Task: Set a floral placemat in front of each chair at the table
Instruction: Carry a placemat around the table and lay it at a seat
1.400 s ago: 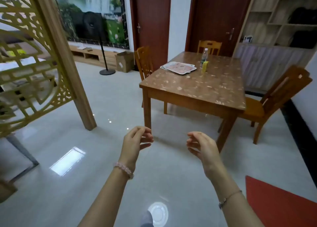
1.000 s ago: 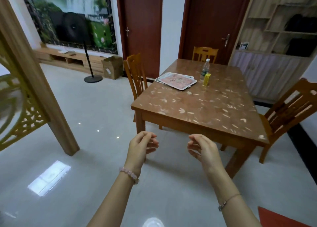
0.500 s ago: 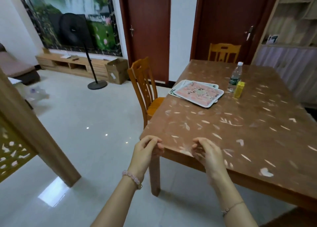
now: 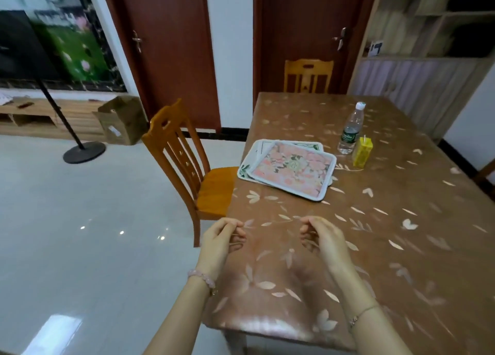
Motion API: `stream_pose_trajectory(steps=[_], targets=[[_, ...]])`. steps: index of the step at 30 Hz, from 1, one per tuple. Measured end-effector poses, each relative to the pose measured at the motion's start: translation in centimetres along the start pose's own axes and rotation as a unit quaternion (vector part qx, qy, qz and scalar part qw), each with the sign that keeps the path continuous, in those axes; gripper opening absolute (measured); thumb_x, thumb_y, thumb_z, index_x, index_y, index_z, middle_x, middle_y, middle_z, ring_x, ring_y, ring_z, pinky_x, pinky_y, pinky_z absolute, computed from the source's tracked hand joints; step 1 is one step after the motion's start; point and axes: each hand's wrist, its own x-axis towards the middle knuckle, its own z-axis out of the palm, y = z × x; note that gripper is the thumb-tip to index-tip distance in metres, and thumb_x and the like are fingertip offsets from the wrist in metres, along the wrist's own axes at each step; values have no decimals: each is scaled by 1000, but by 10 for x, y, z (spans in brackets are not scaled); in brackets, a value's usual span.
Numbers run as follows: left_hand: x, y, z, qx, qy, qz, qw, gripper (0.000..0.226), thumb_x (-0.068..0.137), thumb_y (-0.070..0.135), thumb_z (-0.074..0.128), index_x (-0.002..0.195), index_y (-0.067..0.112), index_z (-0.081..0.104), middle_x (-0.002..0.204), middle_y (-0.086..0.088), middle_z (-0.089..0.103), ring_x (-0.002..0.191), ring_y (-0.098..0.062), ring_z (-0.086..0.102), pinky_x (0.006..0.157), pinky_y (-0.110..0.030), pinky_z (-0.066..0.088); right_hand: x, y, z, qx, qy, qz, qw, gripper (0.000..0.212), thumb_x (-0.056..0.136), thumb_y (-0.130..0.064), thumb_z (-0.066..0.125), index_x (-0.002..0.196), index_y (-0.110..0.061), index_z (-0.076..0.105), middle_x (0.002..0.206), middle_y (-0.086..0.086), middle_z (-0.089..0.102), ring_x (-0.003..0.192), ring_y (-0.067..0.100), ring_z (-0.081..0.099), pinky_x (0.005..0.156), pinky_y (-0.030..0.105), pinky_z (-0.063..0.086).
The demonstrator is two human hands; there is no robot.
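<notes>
My left hand (image 4: pixel 219 240) and right hand (image 4: pixel 322 238) are curled, holding nothing; I should grab the top placemat (image 4: pixel 292 171) ahead by its near edge.

Bare forearms, no sleeves. Left hand (image 4: pixel 219 240): pale pink round-bead bracelet (image 4: pixel 201 277) at wrist. Right hand (image 4: pixel 322 238): thin gold-coloured chain bracelet (image 4: pixel 362 313) at wrist.

A single head-worn wide-angle view looks forward and down from a near corner of the table (image 4: pixel 375 247), close enough that both forearms reach in from the bottom edge. It faces along the tabletop toward two doors (image 4: pixel 171 46) on the far wall. Edges look blurred, perhaps from motion.
</notes>
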Motion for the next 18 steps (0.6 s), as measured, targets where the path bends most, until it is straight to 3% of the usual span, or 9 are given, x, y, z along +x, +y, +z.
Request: stream_pose_trajectory(steps=[9, 13, 18], targets=[[155, 15, 16, 35, -117, -15, 992, 25, 94, 11, 46, 78, 10, 65, 67, -5, 65, 49, -4, 62, 52, -16, 54, 78, 10, 49, 32, 126, -1, 992, 31, 93, -6, 46, 68, -11, 64, 58, 3, 57, 43, 3, 53, 45, 14, 42], [229, 21, 4, 45, -172, -22, 984, 25, 95, 14, 45, 80, 10, 64, 60, 2, 67, 53, -6, 64, 52, -17, 55, 118, 21, 90, 59, 181, 7, 982, 28, 92, -5, 47, 70, -8, 64, 60, 6, 55, 43, 5, 53, 44, 14, 42], [318, 30, -24, 80, -236, -45, 968, 29, 96, 13, 42, 79, 12, 66, 64, -1, 66, 60, -9, 64, 56, -17, 55, 171, 27, 151, 91, 245, 20, 965, 28, 91, -5, 46, 70, -11, 64, 54, -2, 58, 50, 10, 55, 54, 20, 44]])
